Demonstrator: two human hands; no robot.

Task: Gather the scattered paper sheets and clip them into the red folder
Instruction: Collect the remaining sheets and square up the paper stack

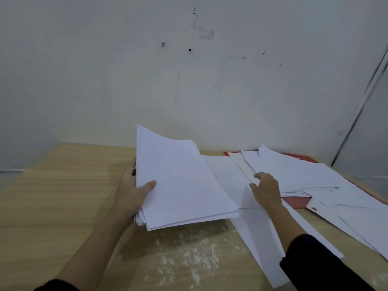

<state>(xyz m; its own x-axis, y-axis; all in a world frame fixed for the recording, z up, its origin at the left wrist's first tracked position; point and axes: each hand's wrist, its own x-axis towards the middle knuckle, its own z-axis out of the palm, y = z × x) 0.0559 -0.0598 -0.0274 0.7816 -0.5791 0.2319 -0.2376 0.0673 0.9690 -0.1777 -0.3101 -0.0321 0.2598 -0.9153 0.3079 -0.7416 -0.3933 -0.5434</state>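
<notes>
- Head view: the left hand [131, 192] grasps a thick stack of white paper sheets [180, 185] at its left edge, thumb on top and the other fingers hidden underneath.
- That stack is tilted, its far corner raised against the pale grey wall [189, 80] and its near edge low over the light wooden bench [63, 196].
- The right hand [265, 190] lies just right of the stack, seen from the back, its fingers [259, 176] bent down onto loose white sheets [304, 175]; I cannot tell whether they pinch a sheet or only touch it.
- The loose sheets spread in overlapping layers to the right of and beyond those fingers, and one long sheet runs back under the right forearm.
- The flat red folder [294, 201] lies under the loose sheets, mostly covered; a red patch shows just right of the right wrist and a red edge beyond the fingers near the wall.
- White powdery smears [189, 255] mark the bench between the two forearms.
- Both arms wear black sleeves [315, 259].
</notes>
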